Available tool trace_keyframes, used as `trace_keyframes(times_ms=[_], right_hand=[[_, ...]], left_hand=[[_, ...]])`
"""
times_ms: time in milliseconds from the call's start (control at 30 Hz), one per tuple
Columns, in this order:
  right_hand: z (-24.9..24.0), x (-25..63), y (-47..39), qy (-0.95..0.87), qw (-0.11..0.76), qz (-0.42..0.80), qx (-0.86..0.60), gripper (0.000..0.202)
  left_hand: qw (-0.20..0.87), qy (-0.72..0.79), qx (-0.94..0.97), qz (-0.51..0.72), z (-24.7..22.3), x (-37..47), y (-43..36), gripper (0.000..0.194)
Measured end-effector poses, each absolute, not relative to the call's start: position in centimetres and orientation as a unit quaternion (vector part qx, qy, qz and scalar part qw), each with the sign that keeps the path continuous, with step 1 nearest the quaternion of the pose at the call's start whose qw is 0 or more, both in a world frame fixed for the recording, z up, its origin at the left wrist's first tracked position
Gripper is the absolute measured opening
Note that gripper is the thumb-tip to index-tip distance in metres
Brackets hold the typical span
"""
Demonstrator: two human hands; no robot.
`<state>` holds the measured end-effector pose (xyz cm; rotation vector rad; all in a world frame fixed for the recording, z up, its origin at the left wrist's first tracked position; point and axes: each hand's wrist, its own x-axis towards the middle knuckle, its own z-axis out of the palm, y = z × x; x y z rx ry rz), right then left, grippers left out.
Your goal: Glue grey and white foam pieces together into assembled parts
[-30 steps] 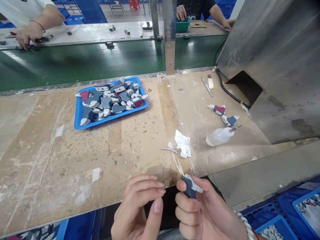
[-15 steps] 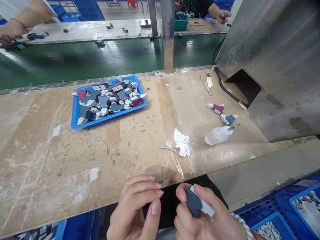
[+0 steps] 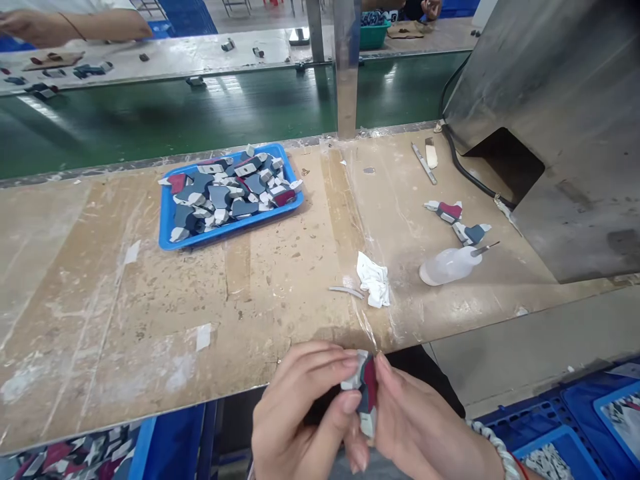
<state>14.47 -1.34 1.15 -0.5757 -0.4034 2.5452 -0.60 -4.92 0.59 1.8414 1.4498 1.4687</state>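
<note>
A small plastic part (image 3: 369, 387) in dark blue-grey, maroon and light grey is held between both hands at the table's front edge. On its left side, the fingertips and thumb of my left hand (image 3: 300, 400) pinch the light-grey end. My right hand (image 3: 415, 413) grips the other side, its thumb along the maroon face; some of its fingers are hidden behind the part. Beyond the hands lie a crumpled white tissue (image 3: 374, 280) and a thin grey strip (image 3: 346, 291). A blue tray (image 3: 225, 233) heaped with similar parts (image 3: 245, 187) stands at the back left.
A translucent bottle with a needle tip (image 3: 450, 267) lies to the right, near two loose parts (image 3: 470, 233). Behind are a pen-like tool (image 3: 424, 163) and small brush (image 3: 431, 153). A metal housing (image 3: 560, 133) borders the right; a green conveyor (image 3: 225, 113) runs behind. Blue bins (image 3: 550, 453) sit below.
My left hand has come right and closed on the part that only my right hand held. The part has turned, showing its maroon side. The view has shifted slightly.
</note>
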Motion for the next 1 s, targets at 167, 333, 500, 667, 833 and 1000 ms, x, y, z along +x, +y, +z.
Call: trace_keyframes(times_ms=[167,333,500,667,833,1000], right_hand=[[0.2,15.0,-2.3,-0.170,0.250,0.923,-0.236,0.049],[-2.0,15.4,-3.7,-0.398,0.366,0.787,-0.299,0.073],[-1.4,15.9,-3.2,-0.677,0.414,0.495,-0.353,0.043],[-0.8,15.9,-2.8,-0.759,0.427,0.352,-0.343,0.048],[-1.3,15.6,-2.9,-0.762,0.421,0.347,-0.348,0.046],[-0.6,15.1,-1.4,-0.763,0.422,0.359,-0.334,0.037]], left_hand=[[0.159,0.553,0.604,0.552,0.5,-0.7,-5.1,0.017],[0.115,0.580,0.587,0.553,0.4,-0.8,-5.3,0.024],[0.117,0.567,0.600,0.552,0.5,-0.5,-5.6,0.019],[0.090,0.597,0.570,0.557,0.6,1.1,-6.0,0.021],[0.065,0.597,0.576,0.555,0.5,2.0,-6.0,0.025],[0.062,0.604,0.592,0.530,0.2,0.6,-5.5,0.018]])
